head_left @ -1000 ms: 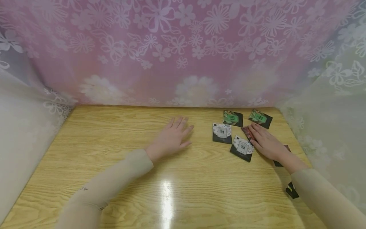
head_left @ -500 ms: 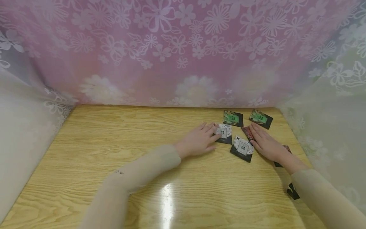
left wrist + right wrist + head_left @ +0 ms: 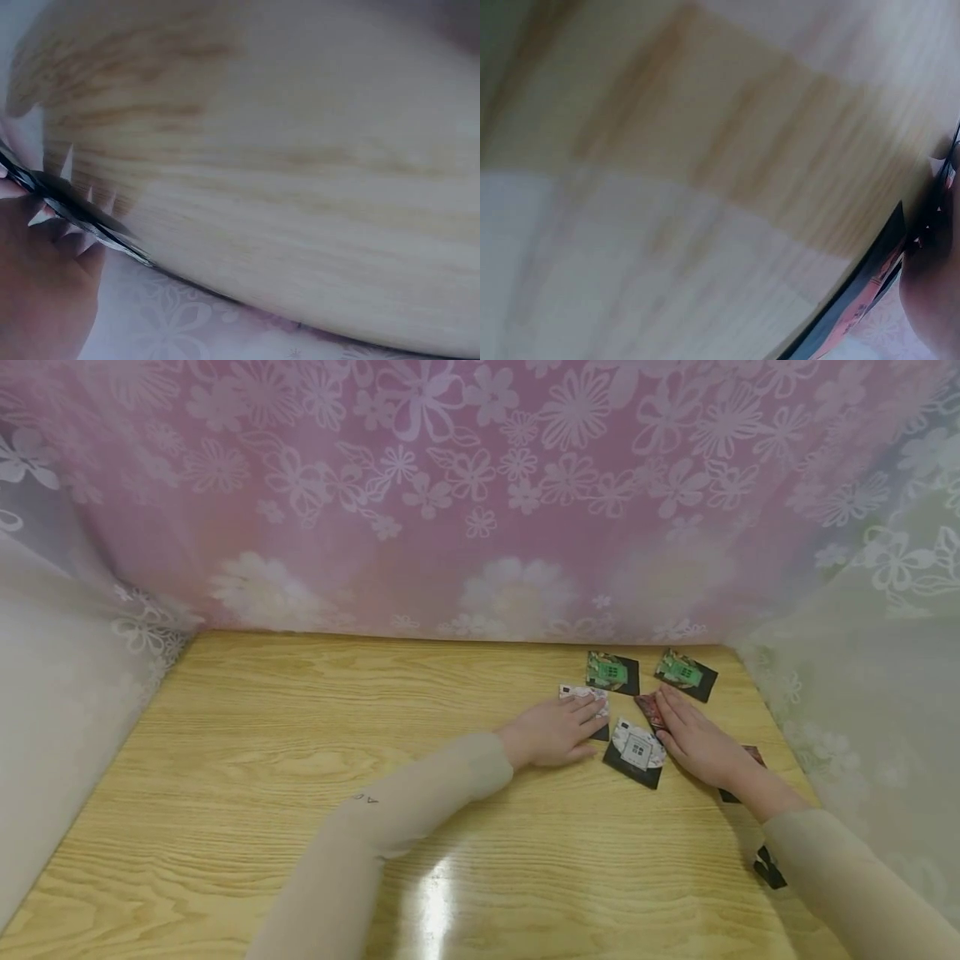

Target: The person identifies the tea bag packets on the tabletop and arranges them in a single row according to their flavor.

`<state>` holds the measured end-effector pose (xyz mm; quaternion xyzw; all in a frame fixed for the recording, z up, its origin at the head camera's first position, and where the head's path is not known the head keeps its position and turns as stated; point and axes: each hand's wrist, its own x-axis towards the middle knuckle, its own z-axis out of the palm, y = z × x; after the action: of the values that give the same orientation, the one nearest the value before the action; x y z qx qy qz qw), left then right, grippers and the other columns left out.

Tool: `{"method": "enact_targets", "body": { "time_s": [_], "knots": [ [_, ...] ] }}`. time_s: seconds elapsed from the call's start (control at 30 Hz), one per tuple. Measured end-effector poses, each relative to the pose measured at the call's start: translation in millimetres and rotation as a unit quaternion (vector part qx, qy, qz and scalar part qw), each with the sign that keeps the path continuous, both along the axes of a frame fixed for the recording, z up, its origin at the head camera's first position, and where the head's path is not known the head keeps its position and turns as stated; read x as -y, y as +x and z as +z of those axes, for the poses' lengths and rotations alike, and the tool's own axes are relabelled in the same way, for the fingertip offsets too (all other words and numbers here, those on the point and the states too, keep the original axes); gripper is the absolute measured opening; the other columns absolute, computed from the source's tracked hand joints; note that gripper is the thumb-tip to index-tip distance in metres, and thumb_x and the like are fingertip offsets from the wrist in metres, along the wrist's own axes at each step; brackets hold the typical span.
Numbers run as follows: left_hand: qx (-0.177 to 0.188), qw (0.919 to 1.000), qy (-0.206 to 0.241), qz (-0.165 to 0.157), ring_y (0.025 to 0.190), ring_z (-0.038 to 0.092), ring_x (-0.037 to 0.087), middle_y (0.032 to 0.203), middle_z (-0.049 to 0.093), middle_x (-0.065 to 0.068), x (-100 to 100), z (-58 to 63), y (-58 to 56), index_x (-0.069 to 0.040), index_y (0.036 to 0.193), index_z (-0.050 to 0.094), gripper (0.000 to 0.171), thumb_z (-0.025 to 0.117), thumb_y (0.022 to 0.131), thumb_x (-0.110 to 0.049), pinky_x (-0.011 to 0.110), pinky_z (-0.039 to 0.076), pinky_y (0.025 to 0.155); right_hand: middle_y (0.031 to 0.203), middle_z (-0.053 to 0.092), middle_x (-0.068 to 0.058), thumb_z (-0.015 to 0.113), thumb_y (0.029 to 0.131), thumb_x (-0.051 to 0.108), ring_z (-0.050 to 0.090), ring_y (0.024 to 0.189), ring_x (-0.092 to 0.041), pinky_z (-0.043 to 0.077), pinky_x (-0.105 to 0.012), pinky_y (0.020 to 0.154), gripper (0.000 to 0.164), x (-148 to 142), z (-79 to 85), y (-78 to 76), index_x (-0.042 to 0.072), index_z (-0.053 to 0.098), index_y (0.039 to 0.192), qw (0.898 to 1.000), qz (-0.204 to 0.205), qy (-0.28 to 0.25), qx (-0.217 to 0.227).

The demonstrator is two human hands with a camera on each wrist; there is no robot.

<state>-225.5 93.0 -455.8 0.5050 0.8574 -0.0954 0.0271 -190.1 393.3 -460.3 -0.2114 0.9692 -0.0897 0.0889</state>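
My left hand (image 3: 557,732) lies with extended fingers on a flat white-and-black packet (image 3: 577,692), covering much of its front. In the left wrist view, the fingers of the left hand (image 3: 49,289) meet the packet's dark edge (image 3: 64,201). Farther right, my right hand (image 3: 703,745) rests, fingers straight, over a dark red packet (image 3: 649,712), with only its left part showing. Between the hands lies a second white-and-black packet (image 3: 636,752), tilted. The right wrist view has a black-and-red packet (image 3: 851,307) beside the right hand (image 3: 934,289).
Two green-and-black packets (image 3: 612,672) lie at the back right of the wooden table (image 3: 300,710). A dark packet (image 3: 730,795) is partly hidden beneath the right wrist. Another black packet (image 3: 769,868) sits by the right sleeve. Floral curtains (image 3: 480,527) border the table.
My left hand has moved right from the bare table onto the white-and-black packet. The right hand stays over the red packet, and the packets lie where they were.
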Motion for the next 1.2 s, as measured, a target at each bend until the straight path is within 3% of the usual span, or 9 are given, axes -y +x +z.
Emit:
{"method": "enact_targets", "body": {
  "time_s": [0.53, 0.77, 1.03, 1.2],
  "knots": [
    [0.030, 0.9989, -0.013, -0.032, 0.168, 0.008, 0.026, 0.181, 0.005, 0.010, 33.7, 1.1, -6.8, -0.014, 0.173, 0.012, 0.069, 0.026, 0.116, -0.051, 0.036, 0.010, 0.140, 0.172, 0.008, -0.039, 0.044, 0.115, 0.023, 0.009, 0.163, -0.052, 0.013, -0.062, 0.135, 0.071, -10.9, -8.4, 10.9, -0.014, 0.010, 0.165, 1.000, -0.007, -0.017, -0.025],
    [0.034, 0.9992, -0.012, -0.018, 0.168, 0.007, 0.027, 0.181, 0.004, 0.011, 71.6, -0.4, -9.7, -0.013, 0.173, 0.010, 0.072, 0.027, 0.115, -0.053, 0.036, 0.010, 0.140, 0.172, 0.008, -0.038, 0.043, 0.116, 0.024, 0.009, 0.163, -0.051, 0.010, -0.058, 0.137, 0.070, -11.9, -11.5, 9.3, -0.013, 0.009, 0.165, 0.999, 0.003, -0.019, -0.034],
    [0.041, 0.9991, 0.007, 0.000, 0.168, 0.009, 0.028, 0.181, 0.006, 0.011, 117.2, -4.4, -13.6, -0.011, 0.172, 0.011, 0.074, 0.029, 0.115, -0.053, 0.038, 0.013, 0.140, 0.173, 0.006, -0.036, 0.041, 0.117, 0.026, 0.008, 0.163, -0.051, 0.016, -0.064, 0.134, 0.071, -5.3, -8.2, 4.1, -0.013, 0.007, 0.166, 1.000, 0.000, -0.005, -0.014],
    [0.055, 0.9983, 0.021, 0.000, 0.168, 0.009, 0.030, 0.180, 0.007, 0.013, 144.9, -4.2, -9.9, -0.007, 0.172, 0.013, 0.075, 0.033, 0.115, -0.052, 0.040, 0.013, 0.140, 0.174, 0.006, -0.036, 0.041, 0.116, 0.027, 0.009, 0.163, -0.051, 0.018, -0.065, 0.133, 0.072, -1.5, -6.6, 2.6, -0.012, 0.007, 0.166, 1.000, 0.003, -0.003, -0.011]
  ]
}}
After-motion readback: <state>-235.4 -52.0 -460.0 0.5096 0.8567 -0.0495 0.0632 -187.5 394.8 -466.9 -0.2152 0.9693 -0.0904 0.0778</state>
